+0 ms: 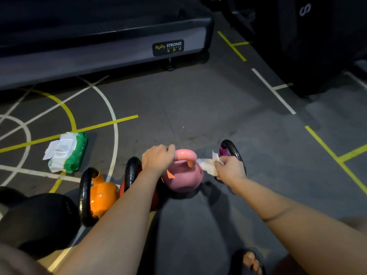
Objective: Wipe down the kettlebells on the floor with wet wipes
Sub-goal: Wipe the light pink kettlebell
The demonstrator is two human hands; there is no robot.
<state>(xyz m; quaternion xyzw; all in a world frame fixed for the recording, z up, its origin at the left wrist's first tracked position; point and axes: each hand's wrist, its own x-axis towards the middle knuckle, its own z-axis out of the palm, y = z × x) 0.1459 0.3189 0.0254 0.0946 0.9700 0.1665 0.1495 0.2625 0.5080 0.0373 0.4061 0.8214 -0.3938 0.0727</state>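
Left hand [157,158] grips the pink kettlebell [183,175] at its handle, mid-frame; heavy, rigid, probably slick. Right hand [230,168] pinches a limp wipe [207,165].

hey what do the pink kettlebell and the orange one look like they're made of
Pink kettlebell: likely a smooth, matte pink vinyl or rubber coat, handle included; orange patches suggest chips. Orange kettlebell: glossy coated body with bright highlights; its black handle looks like painted or bare metal.
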